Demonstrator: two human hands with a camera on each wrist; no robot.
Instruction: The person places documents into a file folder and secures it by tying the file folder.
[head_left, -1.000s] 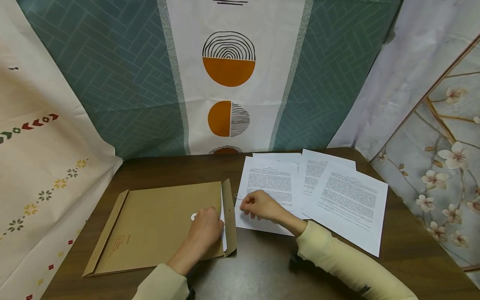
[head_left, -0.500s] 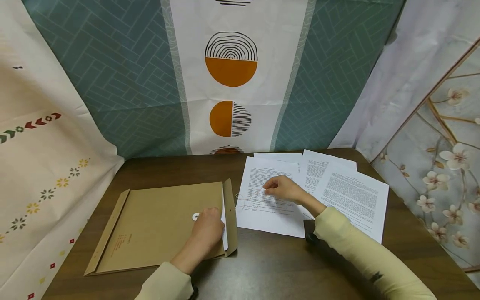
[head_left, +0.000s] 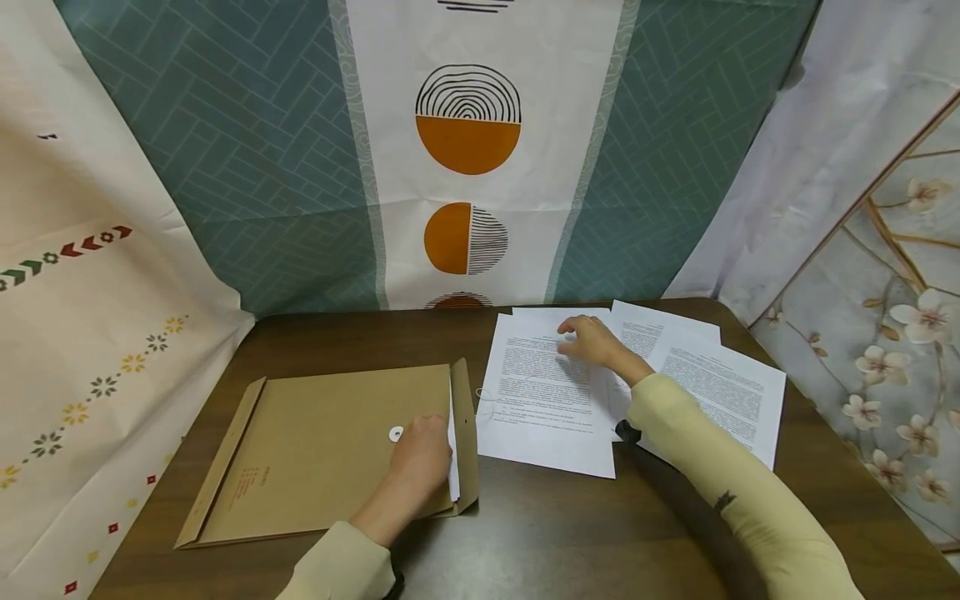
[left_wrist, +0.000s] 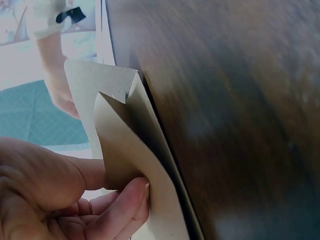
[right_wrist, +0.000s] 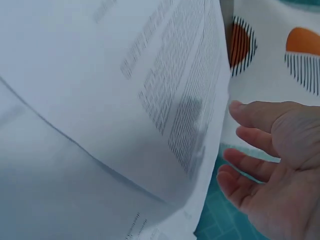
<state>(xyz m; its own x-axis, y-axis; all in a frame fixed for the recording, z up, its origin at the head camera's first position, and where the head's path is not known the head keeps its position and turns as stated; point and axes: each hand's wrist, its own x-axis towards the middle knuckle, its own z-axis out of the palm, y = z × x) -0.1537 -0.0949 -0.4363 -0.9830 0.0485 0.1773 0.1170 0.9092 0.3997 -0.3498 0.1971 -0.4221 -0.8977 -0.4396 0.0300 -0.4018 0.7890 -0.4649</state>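
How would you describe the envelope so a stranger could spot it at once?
On the dark wooden table, look to the left of the loose printed sheets. There lies the flat envelope, pinched at its open end by the person's left hand. What sets it apart is its brown colour and the small white disc on its face; the sheets are white.

One flat brown cardboard envelope (head_left: 330,450), four white printed paper sheets (head_left: 540,400)
Two bare hands, one left hand (head_left: 422,457) and one right hand (head_left: 591,342), in two pale yellow fabric sleeves (head_left: 727,483); one round white button (head_left: 396,433) on the envelope; one dark brown wooden table (head_left: 525,533); white paper (head_left: 453,475) at the envelope's mouth, its sheets too tightly stacked to count.
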